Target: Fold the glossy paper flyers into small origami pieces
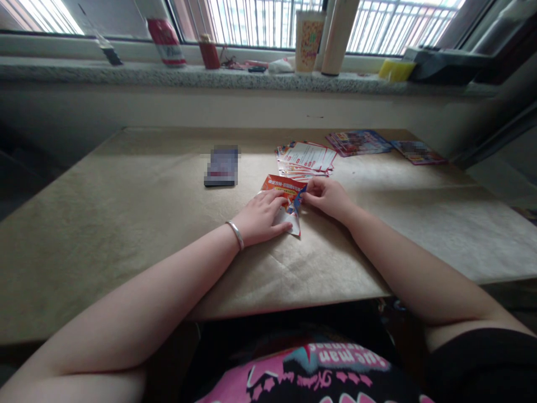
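An orange printed paper leaflet [289,182] lies on the table in front of me, its right part folded over so that a blue strip and a white underside show. My left hand [260,217], with a silver bangle at the wrist, rests flat on the leaflet's left and lower part, fingers stretched out. At the leaflet's right edge, the thumb and fingers of my right hand [326,196] pinch the folded paper. Just beyond it lies a fanned stack of printed leaflets [310,157], white side up with red borders.
To the left lies a dark, blurred rectangular object [222,165]. Colourful leaflets [361,142] overlap at the back right, with another small pile [419,151] beside them. A red can [165,42], a patterned cup [309,42] and a yellow item [396,70] stand on the windowsill [235,83].
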The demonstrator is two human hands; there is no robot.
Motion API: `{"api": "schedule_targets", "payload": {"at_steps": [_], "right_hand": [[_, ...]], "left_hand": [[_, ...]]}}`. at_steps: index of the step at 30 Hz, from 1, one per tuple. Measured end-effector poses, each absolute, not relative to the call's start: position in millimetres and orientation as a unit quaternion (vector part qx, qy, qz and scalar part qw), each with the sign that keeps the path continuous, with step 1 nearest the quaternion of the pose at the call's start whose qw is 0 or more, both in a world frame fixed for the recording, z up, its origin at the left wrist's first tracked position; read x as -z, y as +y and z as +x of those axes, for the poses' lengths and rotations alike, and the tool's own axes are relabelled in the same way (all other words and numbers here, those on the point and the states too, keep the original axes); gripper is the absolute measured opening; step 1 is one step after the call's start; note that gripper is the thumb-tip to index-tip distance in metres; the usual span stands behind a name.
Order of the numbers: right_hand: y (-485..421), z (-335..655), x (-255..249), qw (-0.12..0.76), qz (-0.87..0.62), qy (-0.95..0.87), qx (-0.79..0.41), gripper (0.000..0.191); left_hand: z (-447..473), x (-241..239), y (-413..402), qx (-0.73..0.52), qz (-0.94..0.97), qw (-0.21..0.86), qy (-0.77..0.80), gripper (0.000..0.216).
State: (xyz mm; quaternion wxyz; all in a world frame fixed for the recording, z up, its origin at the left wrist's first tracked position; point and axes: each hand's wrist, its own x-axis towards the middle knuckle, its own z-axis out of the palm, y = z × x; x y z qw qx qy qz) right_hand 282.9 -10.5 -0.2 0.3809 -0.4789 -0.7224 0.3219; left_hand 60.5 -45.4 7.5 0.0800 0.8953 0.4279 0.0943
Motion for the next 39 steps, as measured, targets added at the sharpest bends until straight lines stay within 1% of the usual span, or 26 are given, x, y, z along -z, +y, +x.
{"api": "schedule_targets", "payload": {"at_steps": [5,8,10,12,14,18,24,29,32,33,35,37,39], "right_hand": [[-7.1,282.4,3.7,0.382,-0.476,-0.707,-0.358,0.025],[-3.2,279.5,6.7,0.41,-0.496,-0.68,-0.351,0.021],[-0.7,277.8,8.9,0.426,-0.514,-0.673,-0.319,0.019],[1.8,277.0,11.6,0.43,-0.529,-0.675,-0.283,0.02],[4.2,277.2,14.4,0.426,-0.535,-0.679,-0.269,0.02],[7.5,277.6,15.8,0.419,-0.529,-0.673,-0.302,0.016],[5.4,275.5,7.4,0.407,-0.542,-0.669,-0.306,0.014],[5.6,274.1,8.1,0.384,-0.555,-0.679,-0.288,0.011],[6.1,274.1,9.5,0.409,-0.536,-0.695,-0.251,0.006],[5.9,274.6,9.5,0.419,-0.521,-0.704,-0.241,0.008],[4.9,276.3,8.8,0.42,-0.484,-0.732,-0.229,0.023],[3.8,278.8,7.9,0.402,-0.455,-0.761,-0.228,0.034],[3.3,280.8,7.5,0.385,-0.438,-0.779,-0.231,0.039]], "left_hand": [[61.2,-6.9,-43.7,-0.08,0.893,0.055,0.44,0.061],[62.8,-7.7,-43.3,-0.096,0.878,0.012,0.468,0.055],[63.6,-8.1,-42.5,-0.103,0.877,-0.002,0.47,0.048],[64.3,-7.8,-41.4,-0.092,0.888,0.005,0.451,0.045],[64.7,-6.6,-40.2,-0.079,0.901,0.022,0.427,0.048],[64.8,-3.1,-38.8,-0.075,0.908,0.047,0.41,0.057],[63.9,-0.8,-38.4,-0.075,0.912,0.026,0.403,0.048],[64.6,0.7,-38.2,-0.093,0.916,0.018,0.389,0.049],[65.7,-0.6,-38.4,-0.092,0.91,0.031,0.402,0.054],[65.9,-1.4,-38.4,-0.092,0.909,0.035,0.406,0.055],[65.9,-2.8,-38.3,-0.095,0.909,0.04,0.403,0.054],[65.4,-3.7,-38.2,-0.099,0.912,0.041,0.395,0.053],[64.7,-3.7,-38.3,-0.099,0.913,0.042,0.393,0.054]]}}
